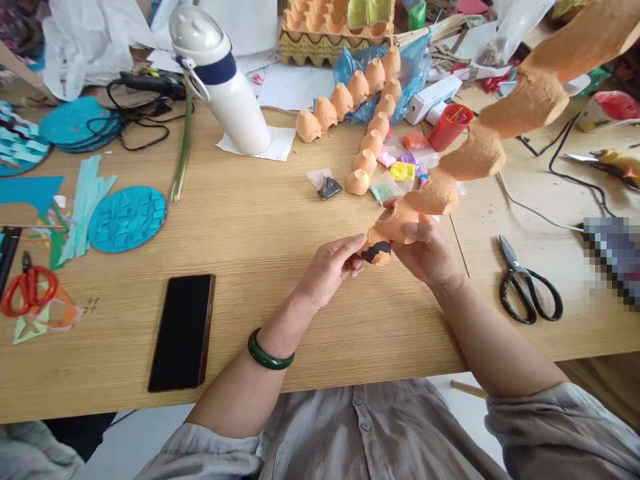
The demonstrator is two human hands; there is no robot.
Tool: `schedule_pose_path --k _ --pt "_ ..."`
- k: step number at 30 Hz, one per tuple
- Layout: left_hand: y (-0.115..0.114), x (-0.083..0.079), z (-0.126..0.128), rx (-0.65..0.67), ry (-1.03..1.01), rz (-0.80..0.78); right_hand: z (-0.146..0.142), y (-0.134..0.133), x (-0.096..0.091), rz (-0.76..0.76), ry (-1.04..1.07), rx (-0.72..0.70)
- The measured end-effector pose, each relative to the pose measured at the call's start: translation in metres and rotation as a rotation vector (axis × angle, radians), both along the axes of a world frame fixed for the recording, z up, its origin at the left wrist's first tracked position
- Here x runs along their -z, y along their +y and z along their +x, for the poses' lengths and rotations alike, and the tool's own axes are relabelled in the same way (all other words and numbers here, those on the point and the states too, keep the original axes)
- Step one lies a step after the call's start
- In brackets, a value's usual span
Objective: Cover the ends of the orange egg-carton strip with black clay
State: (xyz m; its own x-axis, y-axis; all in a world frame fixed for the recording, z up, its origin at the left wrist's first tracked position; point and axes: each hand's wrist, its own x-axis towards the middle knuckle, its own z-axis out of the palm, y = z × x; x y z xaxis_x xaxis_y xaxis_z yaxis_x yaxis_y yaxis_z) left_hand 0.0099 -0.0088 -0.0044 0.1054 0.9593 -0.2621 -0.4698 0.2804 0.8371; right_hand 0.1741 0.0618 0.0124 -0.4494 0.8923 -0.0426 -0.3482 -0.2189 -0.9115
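Observation:
A long strip of orange egg-carton cups (473,155) slants from the middle of the table up to the top right, close to the camera. My right hand (434,257) is closed around it near its lower end, thumb on top. At that end a cup carries a black patch (376,251), perhaps clay. My left hand (327,267) pinches the same end cup, thumb along its side and the other fingers partly hidden. Beyond my hands stand two more joined rows of orange cups (358,88). Near them lies a small bag of black material (329,187).
A white bottle (240,107) and stacked egg trays (327,30) stand behind. Right are a red cup (450,127), black scissors (529,283) and cables. Left lie a phone (181,333), a blue woven disc (127,219) and red scissors (30,290). Coloured clay packets (403,171) lie mid-table.

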Motion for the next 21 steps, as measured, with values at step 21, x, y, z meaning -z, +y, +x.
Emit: schedule_pose_path --k 21 --pt "0.0002 0.0047 0.0007 -0.052 0.184 0.004 -0.0009 -0.0049 0.0051 0.051 -0.062 -0.027"
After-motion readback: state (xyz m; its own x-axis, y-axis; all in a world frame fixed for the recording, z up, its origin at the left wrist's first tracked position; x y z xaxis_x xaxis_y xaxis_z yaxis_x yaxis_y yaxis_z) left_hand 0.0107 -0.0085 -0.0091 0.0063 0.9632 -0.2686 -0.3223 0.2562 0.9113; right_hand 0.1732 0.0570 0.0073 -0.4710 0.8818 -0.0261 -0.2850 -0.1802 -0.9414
